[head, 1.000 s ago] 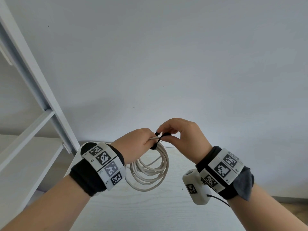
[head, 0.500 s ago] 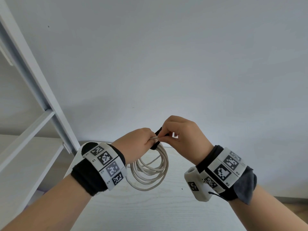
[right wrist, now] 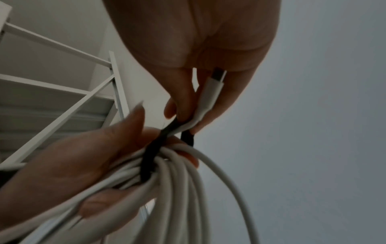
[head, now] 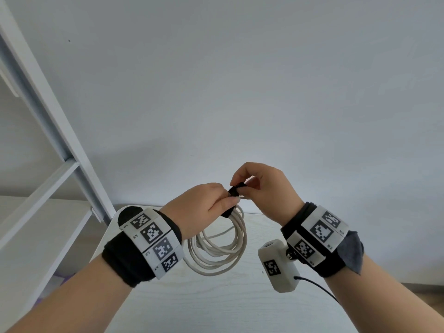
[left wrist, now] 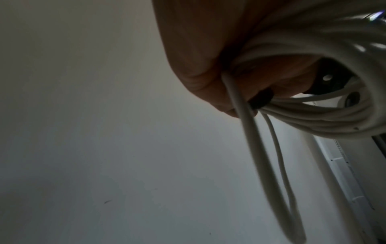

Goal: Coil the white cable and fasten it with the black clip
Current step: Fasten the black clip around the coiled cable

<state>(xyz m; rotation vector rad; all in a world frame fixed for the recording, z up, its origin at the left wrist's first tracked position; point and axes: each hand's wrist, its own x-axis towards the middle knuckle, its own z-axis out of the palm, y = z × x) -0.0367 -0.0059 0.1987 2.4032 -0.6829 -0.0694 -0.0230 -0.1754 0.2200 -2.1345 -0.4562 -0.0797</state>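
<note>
The left hand (head: 204,203) was raised above the bench (head: 216,306) with its fingers curled round the top of the white cable (head: 217,254), which hung below it in a bundle of several loops, clear of the bench surface. The wrist view from the right showed those loops gathered side by side against the left palm (right wrist: 69,158), with the black clip (right wrist: 151,158) running as a dark strap across the bundle where the fingers held it. The right hand (head: 263,188) sat just beside the left, its grip closed as a pinch of thumb and fingertips on the free upper end of the black clip (head: 236,189), which was pulled up and away from the coil. A white connector end of the cable (right wrist: 214,85) lay along the inside of the right fingers (its metal tip pointing toward the palm). From the left wrist, two strands of cable (left wrist: 256,156) dropped in a long narrow loop below the fist (left wrist: 208,54). A white shelf frame (head: 48,131) stood at the left.
</note>
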